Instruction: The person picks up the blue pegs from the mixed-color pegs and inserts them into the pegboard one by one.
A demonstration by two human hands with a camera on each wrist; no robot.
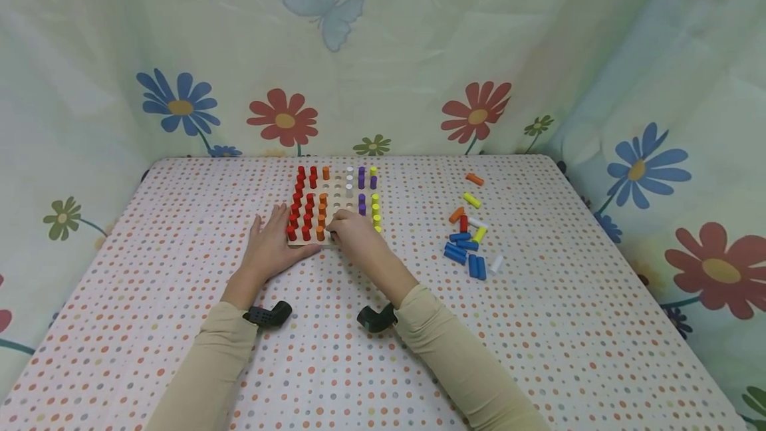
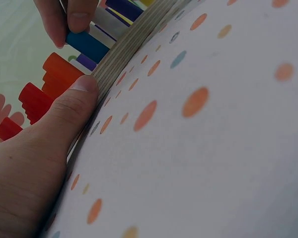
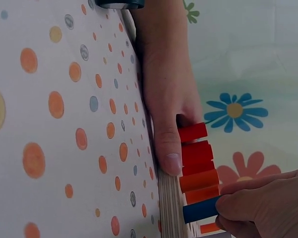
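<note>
A wooden pegboard (image 1: 338,195) lies on the table with columns of upright pegs. Red pegs (image 1: 291,233) fill the left side, beside orange pegs (image 1: 320,234). White pegs (image 1: 350,190), purple pegs (image 1: 362,199) and yellow pegs (image 1: 376,208) stand further right. Bare holes show between orange and white. My right hand (image 1: 362,238) pinches a blue peg (image 3: 199,210) between thumb and fingers, its lower end down at the board by the front edge. My left hand (image 1: 267,249) rests against the board's left side, fingers extended, thumb (image 2: 79,96) along the front edge.
Loose pegs lie to the right of the board: several blue pegs (image 1: 455,253), a red peg (image 1: 463,223), plus orange, yellow and white ones. An orange peg (image 1: 475,179) lies farthest back. A dotted cloth (image 1: 335,364) covers the table; a flowered curtain (image 1: 383,72) hangs behind.
</note>
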